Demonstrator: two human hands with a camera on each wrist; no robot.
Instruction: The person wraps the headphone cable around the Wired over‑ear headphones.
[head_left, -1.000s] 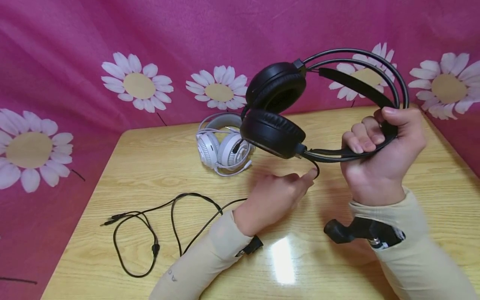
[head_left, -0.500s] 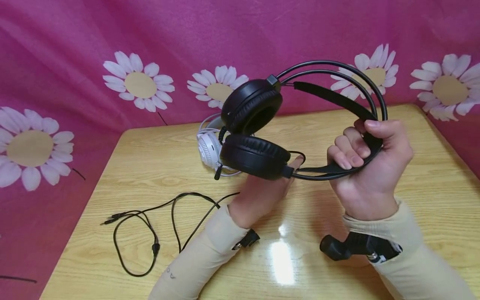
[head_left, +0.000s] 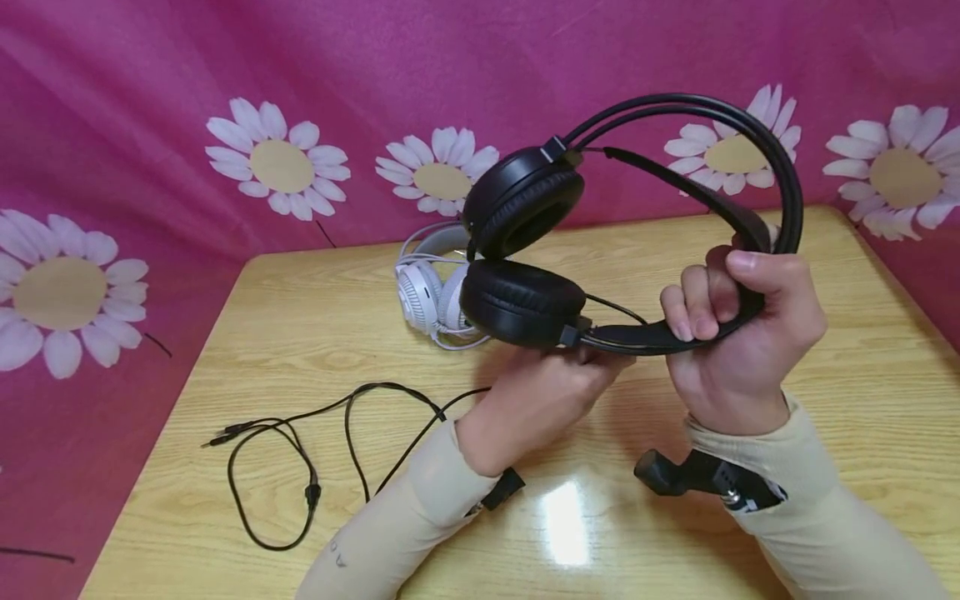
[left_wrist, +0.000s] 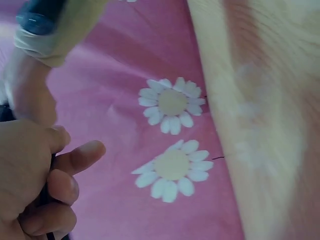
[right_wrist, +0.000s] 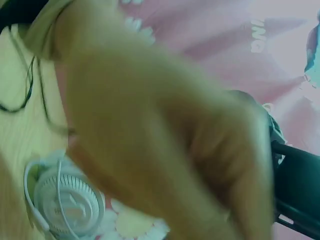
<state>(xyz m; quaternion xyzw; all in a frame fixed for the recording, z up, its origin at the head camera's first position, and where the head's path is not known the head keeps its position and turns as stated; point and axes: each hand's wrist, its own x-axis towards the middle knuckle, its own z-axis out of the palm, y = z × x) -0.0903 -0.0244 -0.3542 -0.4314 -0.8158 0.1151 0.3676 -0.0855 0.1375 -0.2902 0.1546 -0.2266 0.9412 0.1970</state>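
My right hand (head_left: 750, 325) grips the black headphones (head_left: 525, 304) by the padded headband and holds them up over the table, ear cups to the left. Their two thin outer bands (head_left: 720, 117) arch above. Below the lower ear cup, my left hand (head_left: 532, 408) holds the black cable (head_left: 420, 437), its fingertips partly hidden by the headband. In the left wrist view, its fingers (left_wrist: 65, 185) curl round a dark strand. The cable runs out under the left forearm and lies in loops on the table, with its plugs (head_left: 228, 433) at the left.
White headphones (head_left: 420, 296) with a white microphone stand at the back of the wooden table (head_left: 300, 333), partly covered by the black pair. A pink cloth (head_left: 525, 67) with daisies hangs behind. Black wrist cameras (head_left: 690, 475) sit on both sleeves.
The black headphones dipped left and down, then rose again, and are turned a little. My left hand stays by the lower ear cup on the cable. The cable loops on the table lie nearly unchanged.
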